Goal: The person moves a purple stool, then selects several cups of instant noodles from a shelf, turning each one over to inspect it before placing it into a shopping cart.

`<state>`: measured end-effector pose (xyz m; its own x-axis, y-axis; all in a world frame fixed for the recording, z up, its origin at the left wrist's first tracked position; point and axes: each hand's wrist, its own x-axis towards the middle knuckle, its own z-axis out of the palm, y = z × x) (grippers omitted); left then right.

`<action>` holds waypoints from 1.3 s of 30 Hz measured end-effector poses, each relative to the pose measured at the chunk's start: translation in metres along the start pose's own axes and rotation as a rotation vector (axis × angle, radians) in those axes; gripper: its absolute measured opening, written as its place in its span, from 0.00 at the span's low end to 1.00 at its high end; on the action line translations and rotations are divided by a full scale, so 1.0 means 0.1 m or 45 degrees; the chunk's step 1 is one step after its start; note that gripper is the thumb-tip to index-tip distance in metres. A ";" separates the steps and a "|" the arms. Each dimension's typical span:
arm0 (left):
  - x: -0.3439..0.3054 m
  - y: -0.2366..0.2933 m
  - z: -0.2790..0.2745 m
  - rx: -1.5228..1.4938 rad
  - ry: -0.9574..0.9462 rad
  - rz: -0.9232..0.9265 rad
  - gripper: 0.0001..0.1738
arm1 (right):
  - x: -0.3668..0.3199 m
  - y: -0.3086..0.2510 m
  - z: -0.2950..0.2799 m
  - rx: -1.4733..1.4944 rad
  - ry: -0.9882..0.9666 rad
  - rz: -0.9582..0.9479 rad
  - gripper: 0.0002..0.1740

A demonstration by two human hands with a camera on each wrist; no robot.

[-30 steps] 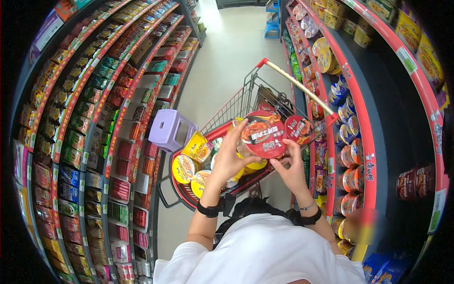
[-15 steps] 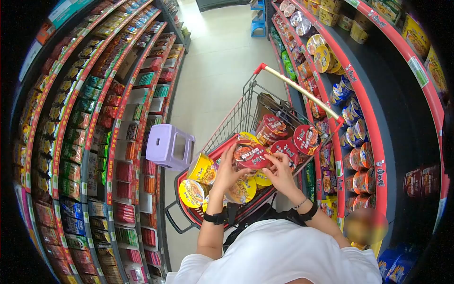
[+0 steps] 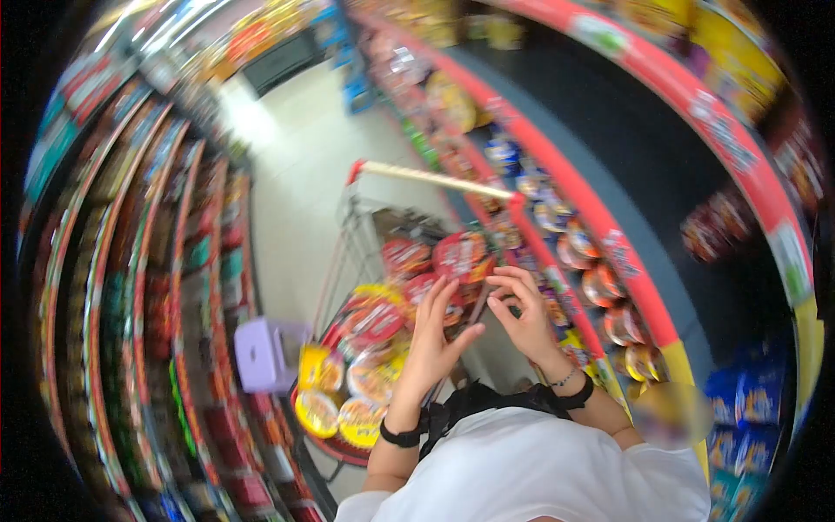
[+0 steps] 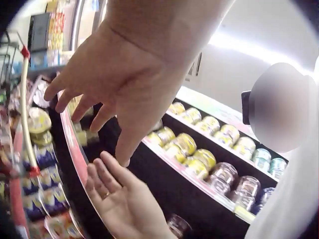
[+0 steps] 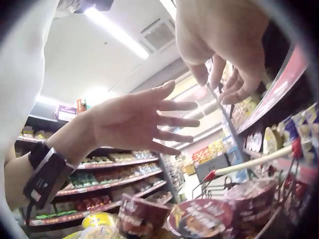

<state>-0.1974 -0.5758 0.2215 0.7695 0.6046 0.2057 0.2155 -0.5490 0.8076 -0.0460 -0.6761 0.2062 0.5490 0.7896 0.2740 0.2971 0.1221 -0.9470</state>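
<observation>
L hand spread, R hand loosely bent; both empty, by the near edge of the cart. Red tubs sit toward its handle end, yellow tubs at opp. end. Prob. best: lower tubs w/ 2 hands, lids up, so pile won't slide. Floor pale; shelves both sides; purple stool by cart's L edge.
</observation>
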 end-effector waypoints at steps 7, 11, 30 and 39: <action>0.60 0.96 0.99 -0.267 -0.459 0.455 0.40 | -0.19 -0.43 -1.38 -0.366 1.106 -0.360 0.13; 1.09 1.51 1.61 -0.436 -0.468 0.735 0.43 | -0.34 -0.47 -2.13 -0.455 1.500 -0.352 0.26; 1.98 2.13 2.32 -0.887 -1.012 0.389 0.40 | -0.60 -0.68 -2.35 0.202 1.256 -0.057 0.35; 1.66 2.12 1.97 -0.662 -0.647 0.847 0.58 | -0.68 -0.83 -2.22 -0.296 1.322 -0.221 0.40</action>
<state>0.0947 -0.7054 0.3182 0.8310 -0.1221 0.5427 -0.5527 -0.2916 0.7807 0.0649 -0.8736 0.3035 0.8470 -0.1375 0.5135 0.5159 -0.0200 -0.8564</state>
